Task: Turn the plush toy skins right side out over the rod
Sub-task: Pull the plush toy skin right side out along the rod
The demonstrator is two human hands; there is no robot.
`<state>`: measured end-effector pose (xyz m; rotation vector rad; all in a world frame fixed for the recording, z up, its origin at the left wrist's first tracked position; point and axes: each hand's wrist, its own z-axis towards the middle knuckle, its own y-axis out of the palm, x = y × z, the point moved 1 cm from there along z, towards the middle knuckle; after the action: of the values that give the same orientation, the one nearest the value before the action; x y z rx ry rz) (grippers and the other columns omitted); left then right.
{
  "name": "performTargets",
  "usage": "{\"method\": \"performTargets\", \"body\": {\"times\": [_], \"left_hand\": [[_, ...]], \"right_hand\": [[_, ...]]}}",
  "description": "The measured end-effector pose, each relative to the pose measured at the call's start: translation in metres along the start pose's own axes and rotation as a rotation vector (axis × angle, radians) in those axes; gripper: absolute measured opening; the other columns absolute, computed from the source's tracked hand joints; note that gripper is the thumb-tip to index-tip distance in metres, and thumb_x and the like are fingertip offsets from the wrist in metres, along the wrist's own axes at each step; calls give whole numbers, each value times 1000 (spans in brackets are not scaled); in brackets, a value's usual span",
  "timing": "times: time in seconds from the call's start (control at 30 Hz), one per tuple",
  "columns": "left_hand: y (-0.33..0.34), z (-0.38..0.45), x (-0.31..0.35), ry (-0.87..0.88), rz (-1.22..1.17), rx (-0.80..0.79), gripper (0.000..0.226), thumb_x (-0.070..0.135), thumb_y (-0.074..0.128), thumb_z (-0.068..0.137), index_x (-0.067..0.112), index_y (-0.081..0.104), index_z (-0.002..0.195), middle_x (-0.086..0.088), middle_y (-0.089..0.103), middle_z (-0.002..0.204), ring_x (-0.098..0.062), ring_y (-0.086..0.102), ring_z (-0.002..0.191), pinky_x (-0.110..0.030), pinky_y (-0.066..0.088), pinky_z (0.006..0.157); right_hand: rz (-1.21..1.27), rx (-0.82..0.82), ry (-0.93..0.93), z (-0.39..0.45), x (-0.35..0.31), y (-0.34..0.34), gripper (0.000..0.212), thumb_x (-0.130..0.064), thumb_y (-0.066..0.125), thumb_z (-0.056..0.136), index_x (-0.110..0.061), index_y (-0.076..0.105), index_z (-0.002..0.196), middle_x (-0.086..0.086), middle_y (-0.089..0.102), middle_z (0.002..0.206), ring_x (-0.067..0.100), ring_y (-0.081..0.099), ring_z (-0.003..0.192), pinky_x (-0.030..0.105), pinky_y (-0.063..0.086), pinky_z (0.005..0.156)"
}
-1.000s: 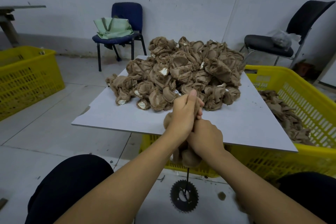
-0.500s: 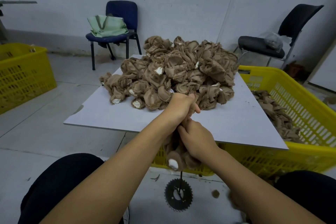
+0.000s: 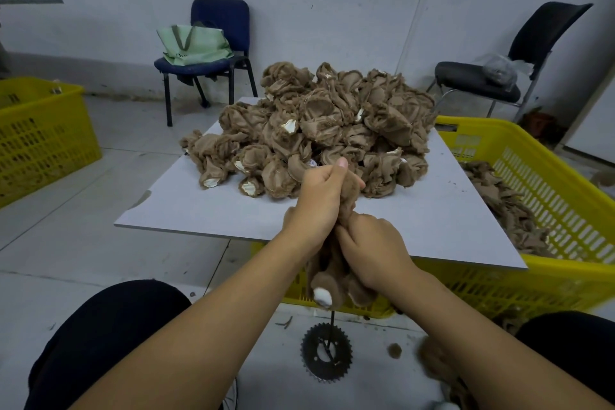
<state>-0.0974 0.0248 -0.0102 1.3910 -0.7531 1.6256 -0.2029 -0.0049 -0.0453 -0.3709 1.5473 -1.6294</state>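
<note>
A brown plush toy skin with a white paw tip hangs over a thin black rod that rises from a toothed black gear base on the floor. My left hand grips the top of the skin, thumb up. Just below it, my right hand grips the skin's middle. The rod's upper part is hidden inside the skin and my hands. A large pile of inside-out brown skins lies on the grey board beyond my hands.
A yellow crate under and right of the board holds more brown skins. Another yellow crate stands at the left. A blue chair with a green bag and a black chair stand by the wall. My knees frame the gear base.
The fluffy side of the skin has come further down over the rod, showing a white paw below my hands. My right hand has slid a little lower.
</note>
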Motion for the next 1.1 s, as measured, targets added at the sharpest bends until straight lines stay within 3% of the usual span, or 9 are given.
{"method": "performTargets", "body": {"times": [0.07,0.2,0.37,0.57,0.67,0.87,1.03,1.1], "left_hand": [[1,-1,-5,-19,2,15,56,25,41,109,-19,64,82,-10,52,54,-13,50,47,-18,45,51],[6,-5,-12,-12,-30,32,58,28,41,109,-18,60,80,-7,44,49,-18,42,46,-23,40,47],[10,-12,-22,12,112,13,51,31,37,109,-4,63,84,-11,57,63,-19,58,62,-35,52,65],[9,-7,-13,10,72,44,52,26,36,110,-7,63,80,-9,53,57,-18,51,51,-25,48,51],[6,-3,-6,10,54,52,53,23,37,110,-9,64,77,-9,49,52,-16,44,44,-22,42,45],[3,5,1,-208,-32,55,54,27,38,110,-3,63,73,-14,57,57,-25,52,47,-26,47,48],[5,6,-8,-206,-64,91,59,27,35,110,-5,63,69,-18,55,55,-26,51,45,-27,47,48],[10,5,-14,-189,-2,111,66,36,33,109,-4,62,66,-17,52,51,-25,50,44,-28,47,49]], "right_hand": [[-15,-33,9,0,2,6,31,-35,32,105,-22,46,81,-2,47,67,20,48,63,36,31,60],[49,-168,77,0,8,19,30,-37,27,107,-29,42,82,-5,50,75,22,55,72,41,46,67],[32,-298,130,2,13,28,24,-35,26,108,-23,46,100,2,57,92,23,58,81,45,55,76],[-27,-243,94,3,11,27,24,-33,30,107,-26,42,87,-3,52,79,21,54,73,40,49,72],[-112,-162,31,5,6,17,35,-30,33,106,-28,31,71,-5,40,69,18,41,63,36,34,65],[-199,-77,42,7,-1,7,34,-30,32,106,-23,33,73,-4,33,65,14,26,55,35,25,63],[-126,-190,114,12,3,21,24,-28,33,105,-19,50,91,-4,41,71,13,38,59,31,28,57],[-71,-273,176,14,8,28,24,-28,33,105,-20,49,89,-3,47,75,16,46,63,30,33,56]]}}
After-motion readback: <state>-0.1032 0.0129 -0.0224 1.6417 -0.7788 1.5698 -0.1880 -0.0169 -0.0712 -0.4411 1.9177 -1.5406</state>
